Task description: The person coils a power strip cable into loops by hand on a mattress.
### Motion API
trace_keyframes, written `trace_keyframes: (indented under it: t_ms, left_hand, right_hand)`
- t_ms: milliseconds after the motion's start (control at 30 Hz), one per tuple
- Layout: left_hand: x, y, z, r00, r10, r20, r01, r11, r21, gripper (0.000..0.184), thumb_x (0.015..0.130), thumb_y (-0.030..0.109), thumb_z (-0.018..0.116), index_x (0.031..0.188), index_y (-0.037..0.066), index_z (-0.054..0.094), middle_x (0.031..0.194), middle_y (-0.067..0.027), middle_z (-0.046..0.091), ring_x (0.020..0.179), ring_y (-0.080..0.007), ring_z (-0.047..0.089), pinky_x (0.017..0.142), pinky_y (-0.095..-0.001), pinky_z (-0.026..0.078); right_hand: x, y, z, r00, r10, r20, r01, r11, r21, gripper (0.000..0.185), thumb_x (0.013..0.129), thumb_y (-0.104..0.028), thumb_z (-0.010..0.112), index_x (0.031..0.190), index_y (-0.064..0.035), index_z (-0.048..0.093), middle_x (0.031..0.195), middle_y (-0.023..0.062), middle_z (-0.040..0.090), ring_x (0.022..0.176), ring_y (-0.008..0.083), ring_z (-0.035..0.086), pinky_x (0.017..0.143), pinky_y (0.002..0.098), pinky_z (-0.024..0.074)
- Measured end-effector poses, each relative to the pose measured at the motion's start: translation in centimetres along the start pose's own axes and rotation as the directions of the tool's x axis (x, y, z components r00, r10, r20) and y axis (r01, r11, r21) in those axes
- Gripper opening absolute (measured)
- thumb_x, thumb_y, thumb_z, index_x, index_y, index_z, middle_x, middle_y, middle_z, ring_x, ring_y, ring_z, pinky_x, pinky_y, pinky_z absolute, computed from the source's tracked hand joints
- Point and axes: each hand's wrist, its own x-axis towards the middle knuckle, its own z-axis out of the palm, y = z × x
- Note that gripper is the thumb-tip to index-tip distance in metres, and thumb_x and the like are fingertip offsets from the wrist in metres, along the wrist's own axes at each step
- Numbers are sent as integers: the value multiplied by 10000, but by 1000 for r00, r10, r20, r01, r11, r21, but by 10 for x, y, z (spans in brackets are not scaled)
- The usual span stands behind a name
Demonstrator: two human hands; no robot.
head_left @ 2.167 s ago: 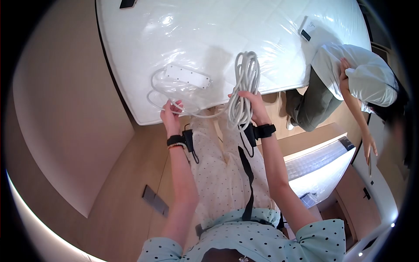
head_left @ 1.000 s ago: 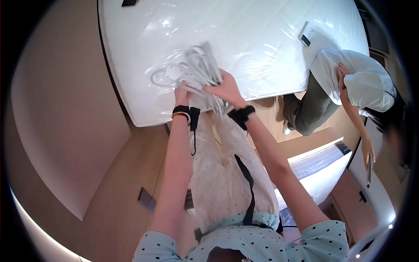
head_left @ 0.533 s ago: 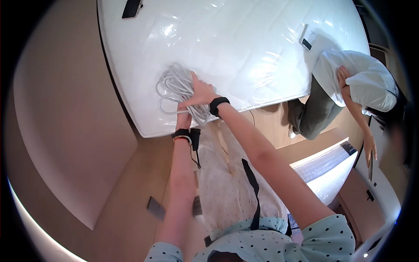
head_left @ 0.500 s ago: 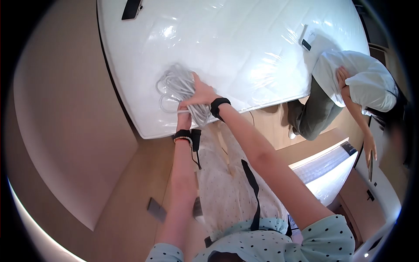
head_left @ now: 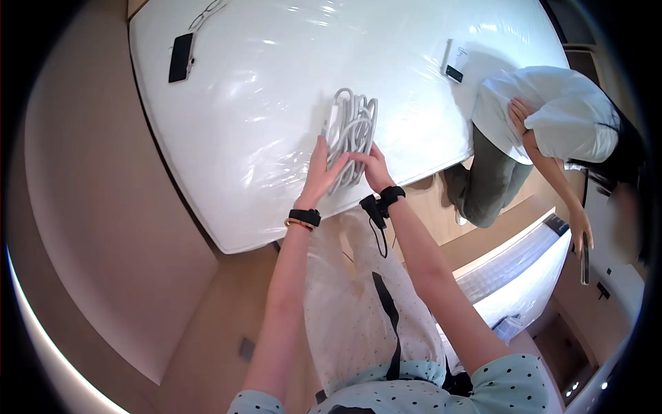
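Clearly a wrapped mattress (head_left: 248, 159), with a coiled cable (head_left: 356, 131) clasped above it

The mattress spreads across the upper view. At its right side a person (head_left: 531, 110) in a white shirt bends over. The coiled cable is over the mattress's near part; whether it rests there cannot be told. The left hand (head_left: 321, 176) grips its left side, the right hand (head_left: 374, 169) its right. A black phone (head_left: 181, 58) lies far left, glasses (head_left: 206, 14) beyond.

Mattress (head_left: 227, 172), 1. Over it: cable coil (head_left: 355, 134), 1; wearer's hands (head_left: 322, 178), 2. On its left part: phone (head_left: 181, 58), 1. Beside it: co-worker (head_left: 545, 114), 1.
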Motion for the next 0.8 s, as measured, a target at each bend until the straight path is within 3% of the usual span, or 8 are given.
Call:
trace_keyframes:
  t_ms: [133, 200, 333, 500, 567, 600, 633, 800]
  left_hand:
    - [0, 4, -17, 999, 13, 33, -30, 804, 595, 791, 849, 466, 538, 1410, 22, 201, 1476, -205, 107, 1375, -318, 88, 1063, -553, 56]
    - [-23, -18, -41, 987, 49, -153, 45, 831, 555, 778, 855, 474, 523, 1425, 69, 182, 1484, -179, 92, 1380, -306, 49, 1017, -627, -12]
    - [-137, -62, -83, 949, -98, -300, 274, 727, 629, 729, 869, 431, 520, 1420, 77, 199, 1470, -164, 151, 1358, -312, 140, 1037, -594, 76]
    - [-331, -100, -79, 904, -329, -274, 403, 439, 803, 618, 831, 313, 547, 1358, 72, 332, 1387, -132, 344, 1283, -308, 310, 1056, -555, 160]
    - [-423, -146, -88, 575, -818, -33, 244, 132, 961, 482, 841, 304, 490, 1274, 97, 446, 1276, -105, 467, 1196, -260, 422, 1039, -582, 193]
    - [-420, -109, -83, 251, -968, 27, 234, 88, 968, 414, 869, 280, 448, 1248, 120, 492, 1226, -101, 518, 1130, -255, 481, 1016, -529, 280]
    - [-429, -100, -84, 124, -990, 63, 237, 92, 967, 413, 871, 288, 449, 1241, 111, 498, 1214, -102, 527, 1114, -252, 489, 1002, -508, 296]
    - [-475, -85, -118, 170, -983, 72, 682, 170, 712, 421, 880, 329, 456, 1202, 67, 525, 1155, -107, 571, 1033, -239, 533, 932, -402, 375]
  right_hand:
    - [8, -6, -22, 958, -141, -250, 32, 917, -397, 1013, 689, -342, 757, 1385, 55, 137, 1356, 208, 314, 1240, 273, 350, 1023, 361, 305]
    - [6, -18, -22, 919, -204, -338, -28, 821, -570, 1295, 564, -476, 812, 1377, 95, -19, 1418, 288, 85, 1334, 353, 151, 1079, 395, 212]
    - [12, -4, -6, 882, -328, -338, -19, 692, -722, 1334, 502, -540, 797, 1399, 27, -10, 1397, 349, 75, 1309, 476, 117, 1055, 510, 189]
    - [29, -7, 34, 858, -180, -481, -329, 526, -784, 1295, 523, -493, 779, 1419, -68, -54, 1408, 354, 36, 1288, 545, 70, 1008, 641, 105]
    - [39, 2, 29, 849, -155, -506, -382, 481, -789, 1293, 526, -484, 779, 1417, -61, -56, 1410, 353, 26, 1293, 539, 64, 1016, 632, 101]
    - [38, 7, 24, 850, -176, -496, -359, 494, -792, 1268, 533, -477, 775, 1424, -76, -35, 1425, 328, 44, 1312, 501, 83, 1034, 604, 109]
    - [34, 12, 18, 868, -178, -464, -321, 513, -796, 1259, 541, -480, 773, 1426, -81, -28, 1424, 328, 61, 1318, 481, 101, 1036, 596, 125]
    - [18, 12, -17, 922, -266, -282, -88, 563, -821, 1179, 581, -490, 773, 1418, -22, 86, 1423, 299, 154, 1326, 419, 181, 1071, 480, 192]
